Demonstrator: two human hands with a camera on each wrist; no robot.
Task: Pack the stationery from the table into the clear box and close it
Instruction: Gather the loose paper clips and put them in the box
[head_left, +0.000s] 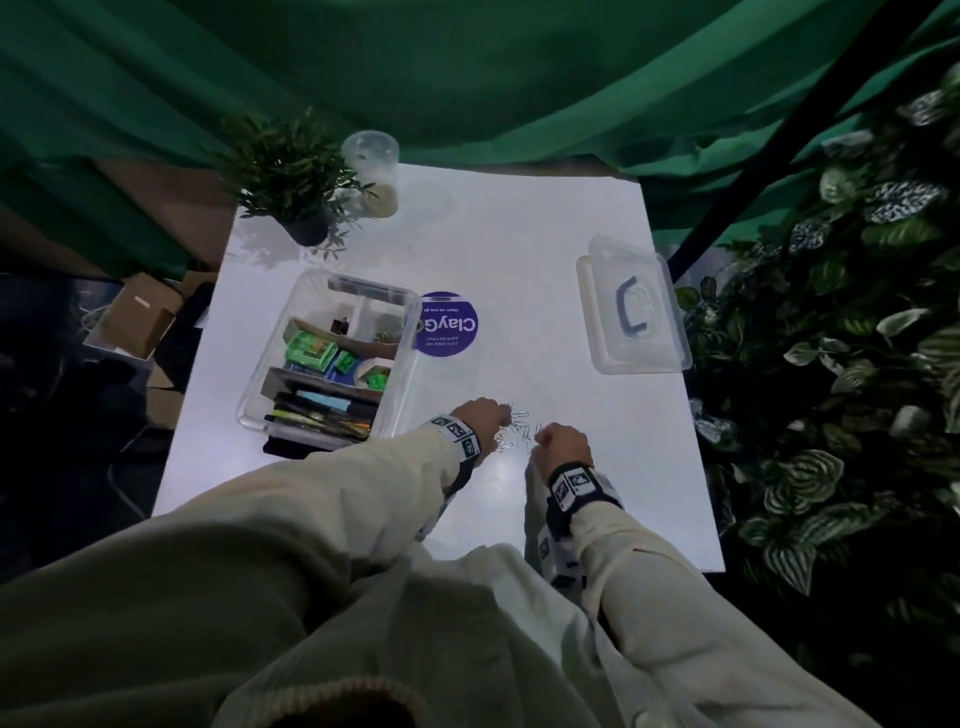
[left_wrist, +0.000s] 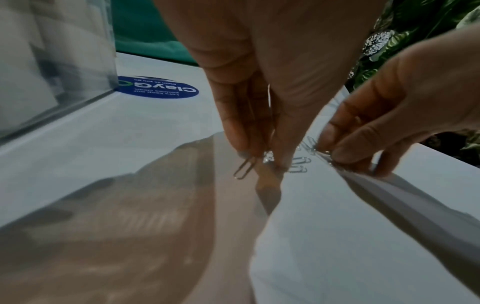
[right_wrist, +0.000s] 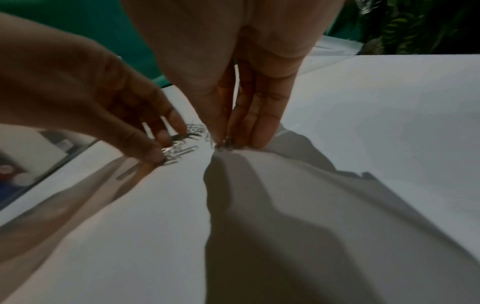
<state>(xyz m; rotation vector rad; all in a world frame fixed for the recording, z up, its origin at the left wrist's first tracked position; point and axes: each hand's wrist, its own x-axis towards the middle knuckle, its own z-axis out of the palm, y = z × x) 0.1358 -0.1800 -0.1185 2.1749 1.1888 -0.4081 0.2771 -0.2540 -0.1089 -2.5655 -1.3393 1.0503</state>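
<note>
Step in hand: gathering loose paper clips (head_left: 517, 427) off the white table (head_left: 597, 415). Left hand (head_left: 480, 415) pinches one clip at the scatter's left edge; right hand (head_left: 563, 446) pinches clips at its right edge. Next, by judgement: lift the pinched clips into the clear box (head_left: 332, 358) just left. Clips: thin silver wire, small, scattered; lid (head_left: 631, 306) lies apart, far right.

Both arms, in pale sleeves with marker bands at the wrists, reach over the table's near edge. The left hand (head_left: 480, 415) and right hand (head_left: 563, 444) sit close together, fingers pointing down. Left fingertips (left_wrist: 249, 150) pinch a clip (left_wrist: 244, 169); right fingertips (right_wrist: 221, 135) pinch clips against the table.
</note>
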